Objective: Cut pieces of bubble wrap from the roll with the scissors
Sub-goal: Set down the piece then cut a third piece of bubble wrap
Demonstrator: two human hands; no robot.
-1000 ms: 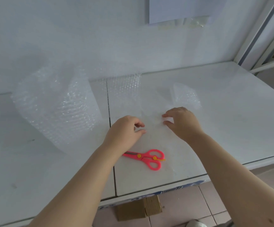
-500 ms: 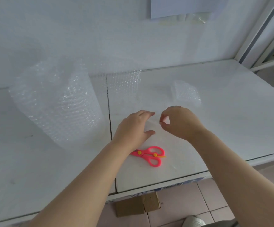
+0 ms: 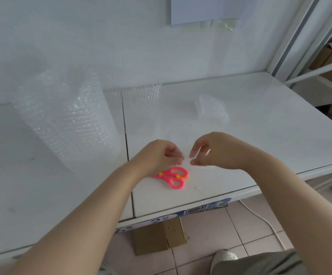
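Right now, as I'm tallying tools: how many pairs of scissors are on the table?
1. The pink scissors lie near the table's front edge, beside the left hand, blades partly hidden by its wrist. No others visible.

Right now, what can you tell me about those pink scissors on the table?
The scissors are small, bright pink, seemingly plastic, with two finger loops and yellow dots. They lie flat, handles together, on the white table near its front edge, loops pointing right. The left hand hides the blade end; whether it touches them is unclear. Nothing grips them.
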